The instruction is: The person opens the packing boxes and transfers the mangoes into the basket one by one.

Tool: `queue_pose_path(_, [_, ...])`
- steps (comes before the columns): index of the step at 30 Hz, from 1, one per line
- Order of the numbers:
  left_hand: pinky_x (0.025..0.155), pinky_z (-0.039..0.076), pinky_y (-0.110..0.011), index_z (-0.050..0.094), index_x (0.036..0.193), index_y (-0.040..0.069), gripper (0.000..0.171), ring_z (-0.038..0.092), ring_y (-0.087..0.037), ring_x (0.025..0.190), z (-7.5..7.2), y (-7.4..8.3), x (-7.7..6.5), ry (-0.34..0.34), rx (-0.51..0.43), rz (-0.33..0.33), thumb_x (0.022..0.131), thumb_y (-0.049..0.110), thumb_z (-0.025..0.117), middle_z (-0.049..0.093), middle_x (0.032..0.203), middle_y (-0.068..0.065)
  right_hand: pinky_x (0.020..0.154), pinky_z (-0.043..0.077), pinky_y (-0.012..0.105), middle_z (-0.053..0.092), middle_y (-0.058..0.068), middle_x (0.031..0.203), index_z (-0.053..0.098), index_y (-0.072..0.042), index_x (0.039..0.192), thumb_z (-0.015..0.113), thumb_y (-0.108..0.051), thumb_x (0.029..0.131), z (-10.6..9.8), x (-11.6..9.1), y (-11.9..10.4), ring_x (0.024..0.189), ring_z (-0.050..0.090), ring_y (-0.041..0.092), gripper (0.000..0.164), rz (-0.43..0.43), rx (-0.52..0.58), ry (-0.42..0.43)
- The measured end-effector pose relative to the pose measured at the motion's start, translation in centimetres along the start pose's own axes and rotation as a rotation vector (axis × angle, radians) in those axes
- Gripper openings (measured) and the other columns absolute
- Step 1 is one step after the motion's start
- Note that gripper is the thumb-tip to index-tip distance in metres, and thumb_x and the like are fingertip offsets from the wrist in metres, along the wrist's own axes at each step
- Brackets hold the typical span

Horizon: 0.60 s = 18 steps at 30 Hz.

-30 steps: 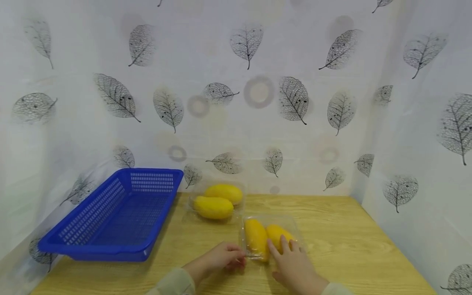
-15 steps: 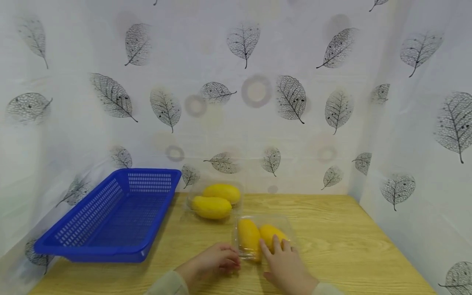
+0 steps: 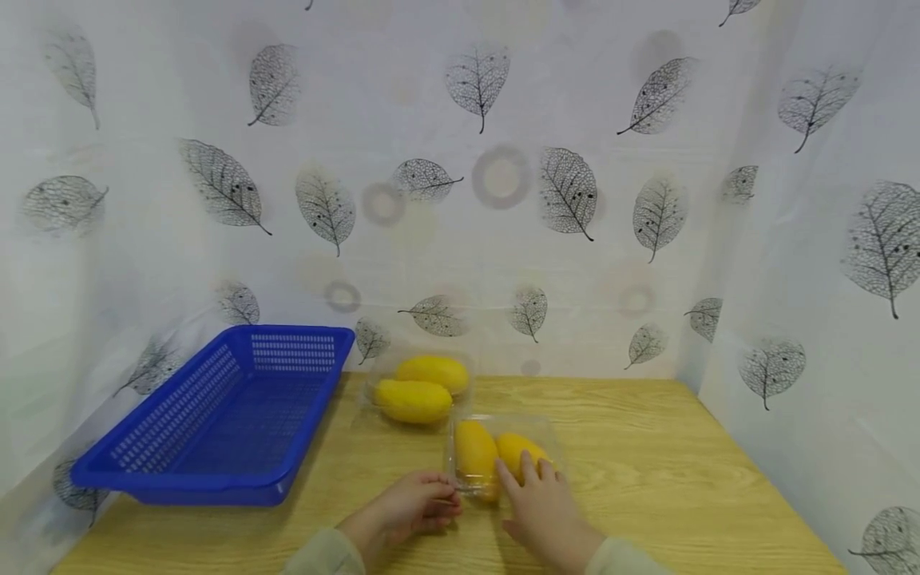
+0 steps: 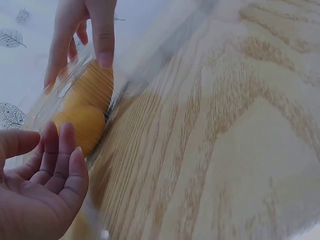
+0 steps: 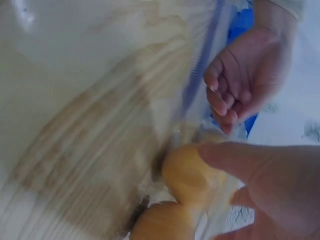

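wood-grain table (image 3: 683,479) bearing a blue basket (image 3: 237,431), near clear box (image 3: 530,426), far clear box (image 3: 384,370).

Front box (image 3: 535,426) glossy plastic; tabletop (image 3: 661,471) smooth wood grain; basket (image 3: 180,483) plastic

Left hand (image 3: 415,505): fingers bent inward, thumb close to them. Right hand (image 3: 544,513): palm down, fingers spread, pointing forward. Left forearm (image 3: 329,553), right forearm (image 3: 620,557): sleeved, angled toward each other.

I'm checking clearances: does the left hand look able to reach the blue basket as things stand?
Probably yes: in the head view, only wooden tabletop shows between the left hand and the blue basket.
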<state>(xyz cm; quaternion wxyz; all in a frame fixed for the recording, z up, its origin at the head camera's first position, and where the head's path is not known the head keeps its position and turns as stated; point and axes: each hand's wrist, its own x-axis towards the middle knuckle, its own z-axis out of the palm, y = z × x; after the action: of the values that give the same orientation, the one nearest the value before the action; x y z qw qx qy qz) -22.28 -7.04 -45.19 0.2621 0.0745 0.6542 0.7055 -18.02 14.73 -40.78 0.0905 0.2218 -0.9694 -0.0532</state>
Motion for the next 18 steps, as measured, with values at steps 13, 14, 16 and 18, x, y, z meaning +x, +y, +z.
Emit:
queue_pose_path(13, [0.071, 0.052, -0.029, 0.057, 0.108, -0.002, 0.020, 0.062, -0.015, 0.081, 0.0, 0.1, -0.3, 0.020, -0.025, -0.005, 0.095, 0.009, 0.046, 0.062, 0.090, -0.005, 0.085, 0.046, 0.052, 0.049, 0.028, 0.126, 0.038, 0.012, 0.134, 0.048, -0.019, 0.097, 0.6, -1.4, 7.3, 0.107, 0.053, 0.039, 0.049, 0.394, 1.101, -0.056])
queue_pose_path(14, [0.072, 0.052, -0.030, 0.057, 0.109, -0.002, 0.021, 0.062, -0.015, 0.082, -0.1, 0.0, -0.4, 0.020, -0.027, -0.012, 0.095, 0.009, 0.046, 0.062, 0.090, -0.006, 0.082, 0.048, 0.049, 0.051, 0.028, 0.123, 0.037, 0.015, 0.132, 0.046, -0.016, 0.097, 0.9, -1.5, 7.5, 0.102, 0.057, 0.035, 0.048, 0.403, 1.146, -0.071])
queue_pose_path(16, [0.073, 0.052, -0.031, 0.057, 0.110, -0.003, 0.022, 0.062, -0.016, 0.082, -0.2, 0.0, -0.4, 0.011, -0.030, -0.014, 0.095, 0.009, 0.046, 0.062, 0.091, -0.006, 0.077, 0.051, 0.043, 0.054, 0.029, 0.117, 0.035, 0.020, 0.130, 0.043, -0.012, 0.097, 1.3, -1.8, 7.9, 0.093, 0.061, 0.030, 0.046, 0.396, 1.225, -0.106])
queue_pose_path(18, [0.073, 0.052, -0.031, 0.057, 0.109, -0.002, 0.021, 0.063, -0.015, 0.082, -0.3, 0.0, -0.2, 0.007, -0.029, -0.011, 0.095, 0.010, 0.047, 0.062, 0.091, -0.006, 0.073, 0.051, 0.039, 0.055, 0.028, 0.116, 0.033, 0.022, 0.130, 0.041, -0.011, 0.098, 1.4, -2.1, 8.3, 0.088, 0.062, 0.026, 0.047, 0.379, 1.296, -0.135])
